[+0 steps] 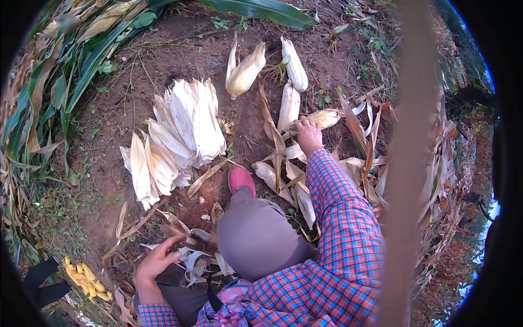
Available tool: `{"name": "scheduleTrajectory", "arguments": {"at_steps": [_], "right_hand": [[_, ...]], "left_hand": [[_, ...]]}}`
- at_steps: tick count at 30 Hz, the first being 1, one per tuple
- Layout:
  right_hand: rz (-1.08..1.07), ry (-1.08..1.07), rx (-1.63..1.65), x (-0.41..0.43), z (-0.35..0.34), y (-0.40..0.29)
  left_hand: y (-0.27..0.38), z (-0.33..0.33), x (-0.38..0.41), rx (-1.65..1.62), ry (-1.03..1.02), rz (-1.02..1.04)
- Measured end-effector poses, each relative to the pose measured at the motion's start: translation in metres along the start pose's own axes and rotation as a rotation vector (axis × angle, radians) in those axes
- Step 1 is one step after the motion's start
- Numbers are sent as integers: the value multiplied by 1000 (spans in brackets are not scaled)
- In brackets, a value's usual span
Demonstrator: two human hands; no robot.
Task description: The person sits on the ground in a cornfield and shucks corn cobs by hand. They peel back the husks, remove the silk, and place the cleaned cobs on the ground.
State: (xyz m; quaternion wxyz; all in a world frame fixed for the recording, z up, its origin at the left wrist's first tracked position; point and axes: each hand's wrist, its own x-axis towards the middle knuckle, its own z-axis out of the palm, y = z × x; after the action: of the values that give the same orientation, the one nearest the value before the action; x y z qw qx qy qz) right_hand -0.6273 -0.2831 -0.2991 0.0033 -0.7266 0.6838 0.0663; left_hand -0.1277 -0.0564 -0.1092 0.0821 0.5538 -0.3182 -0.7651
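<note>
My right hand (309, 135) reaches forward and grips a corn ear (325, 118) in its pale husk, fingers curled over its near end. Touching it at the far side is another husked-in ear (289, 104), with a further whitish ear (295, 67) beyond. An ear with one husk leaf sticking up (246, 71) lies apart to their left. My left hand (161, 255) hovers low beside my knee, fingers apart and holding nothing. In front of it sits a pile of stripped pale husks (179, 135), fanned together on the soil.
Bare yellow cobs (86, 280) are heaped at lower left by a dark strap-like object (45, 282). Cut corn stalks (53, 90) line the left. Dry leaves and ears (282, 180) litter the ground by my right arm. A blurred brown strip (412, 163) crosses the right side.
</note>
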Motion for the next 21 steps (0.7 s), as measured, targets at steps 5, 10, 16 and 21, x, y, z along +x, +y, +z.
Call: {"name": "scheduleTrajectory", "arguments": {"at_steps": [5, 10, 16, 21], "right_hand": [[-108, -62, -31, 16, 7, 0], [7, 145, 211, 7, -82, 48], [13, 548, 1255, -16, -208, 63], [-407, 574, 1536, -79, -376, -97]], "left_hand": [[5, 0, 2, -40, 39, 15], [34, 3, -36, 67, 254, 104], [81, 42, -96, 492, 517, 295], [100, 80, -123, 389, 496, 757]]}}
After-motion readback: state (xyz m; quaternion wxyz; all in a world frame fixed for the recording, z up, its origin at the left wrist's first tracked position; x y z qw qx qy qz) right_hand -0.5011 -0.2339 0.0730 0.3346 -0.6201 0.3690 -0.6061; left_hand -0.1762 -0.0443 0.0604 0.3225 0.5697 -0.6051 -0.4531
